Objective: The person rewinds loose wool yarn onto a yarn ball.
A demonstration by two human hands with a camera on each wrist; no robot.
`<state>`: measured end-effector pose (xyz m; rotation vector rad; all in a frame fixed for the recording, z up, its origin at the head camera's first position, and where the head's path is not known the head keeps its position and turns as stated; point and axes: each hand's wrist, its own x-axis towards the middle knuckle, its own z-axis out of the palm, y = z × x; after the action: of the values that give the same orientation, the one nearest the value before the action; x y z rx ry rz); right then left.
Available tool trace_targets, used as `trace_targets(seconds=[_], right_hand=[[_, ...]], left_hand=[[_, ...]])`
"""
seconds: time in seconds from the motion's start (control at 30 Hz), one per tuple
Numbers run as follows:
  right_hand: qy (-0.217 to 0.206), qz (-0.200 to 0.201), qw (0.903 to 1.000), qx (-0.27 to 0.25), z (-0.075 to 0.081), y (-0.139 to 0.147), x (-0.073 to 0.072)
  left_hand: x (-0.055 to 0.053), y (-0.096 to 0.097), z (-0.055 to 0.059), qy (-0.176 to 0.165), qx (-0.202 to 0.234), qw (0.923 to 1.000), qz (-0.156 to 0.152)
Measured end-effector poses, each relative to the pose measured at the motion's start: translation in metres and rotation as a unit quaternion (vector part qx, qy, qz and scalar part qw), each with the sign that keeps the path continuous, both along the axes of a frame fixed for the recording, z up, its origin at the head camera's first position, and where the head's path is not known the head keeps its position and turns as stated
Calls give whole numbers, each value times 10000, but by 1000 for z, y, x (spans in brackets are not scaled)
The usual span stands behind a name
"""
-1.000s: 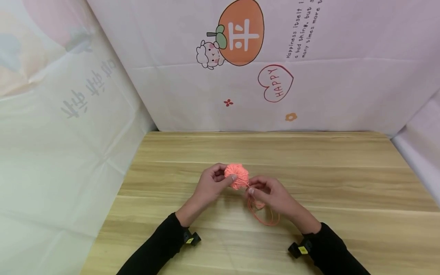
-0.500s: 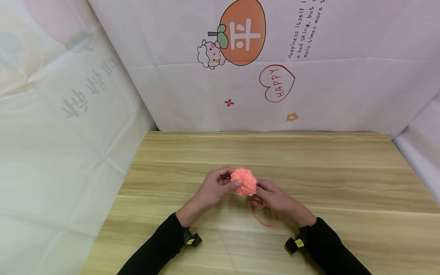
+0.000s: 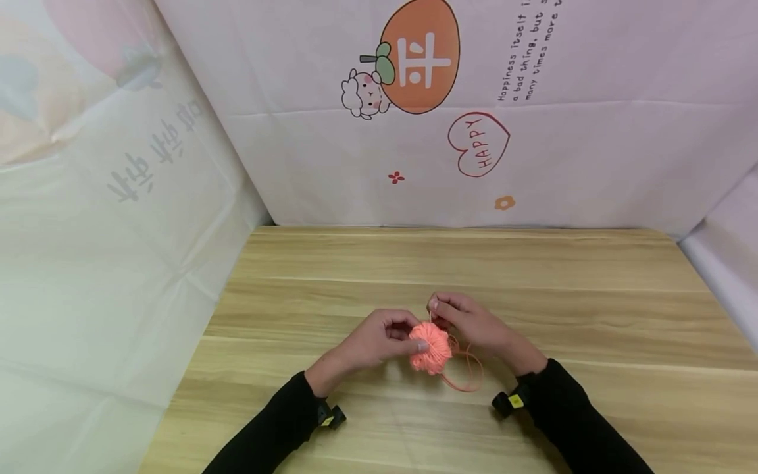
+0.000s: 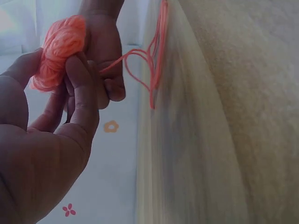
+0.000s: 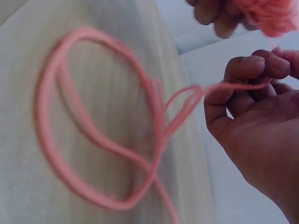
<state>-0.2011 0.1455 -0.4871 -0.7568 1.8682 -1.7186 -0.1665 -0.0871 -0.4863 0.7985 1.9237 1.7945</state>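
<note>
A small coral-pink ball of yarn [image 3: 435, 355] is pinched in my left hand [image 3: 379, 339], the thumb across its face and the fingers behind. Just beyond the ball, my right hand [image 3: 474, 322] pinches the yarn strand [image 5: 229, 86] between thumb and curled fingers. A short stretch of strand runs from these fingers to the ball, seen in the head and right wrist views. From the right hand the slack yarn drops into a loose loop [image 5: 44, 116] lying on the table. The left wrist view shows the wound yarn ball [image 4: 60, 46] between thumb and fingers.
The wood-grain table [image 3: 320, 263] spreads around both hands. A white printed cloth [image 3: 296, 164] hangs along its back edge, and another pale cloth [image 3: 118, 296] hangs at the left. Black sleeves with wrist cameras cover both forearms.
The left hand has brought the ball toward the right and nearer the person, turning it. The right hand has gone from beside and behind the ball to its far side, still holding the strand.
</note>
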Motion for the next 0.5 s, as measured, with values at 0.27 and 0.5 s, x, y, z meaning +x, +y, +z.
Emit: trace_targets(seconds=[0.27,0.5], right_hand=[[72,-254,9996,60,11,-1,6],[710,-419,9960,351,21,0,19]], left_hand=[[0,-2,-2,-153,-754,9957,517],[-2,0,-6,-123,-1084,9848,1352]])
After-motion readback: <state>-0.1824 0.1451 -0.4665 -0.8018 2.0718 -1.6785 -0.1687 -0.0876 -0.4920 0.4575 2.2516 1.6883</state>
